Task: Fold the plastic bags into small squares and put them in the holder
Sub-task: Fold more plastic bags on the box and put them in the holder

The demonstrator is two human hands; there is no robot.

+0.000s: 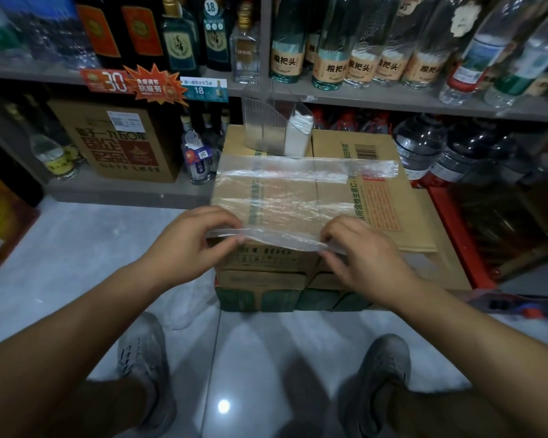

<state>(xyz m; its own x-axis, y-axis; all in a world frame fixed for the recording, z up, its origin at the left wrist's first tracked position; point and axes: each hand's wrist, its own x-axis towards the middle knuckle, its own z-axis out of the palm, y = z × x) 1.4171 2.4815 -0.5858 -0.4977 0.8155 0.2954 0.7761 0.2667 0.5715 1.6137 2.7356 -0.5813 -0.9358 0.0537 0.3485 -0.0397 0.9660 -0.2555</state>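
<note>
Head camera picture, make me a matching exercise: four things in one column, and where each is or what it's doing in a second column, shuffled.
1 thin clear plastic bag
2 clear ribbed plastic holder
3 left hand
4 brown printed carton

A stands at the far edge of the cardboard box top
B pinches the bag's near edge
C lies spread over the box top
D sits on the lower shelf, left

Pairs: 1-C, 2-A, 3-B, 4-D

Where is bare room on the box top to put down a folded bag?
Bare cardboard shows on the box top, right of the plastic bag, and behind it beside the holder. The floor left of the box is open too. The shelves are crowded with bottles.
</note>
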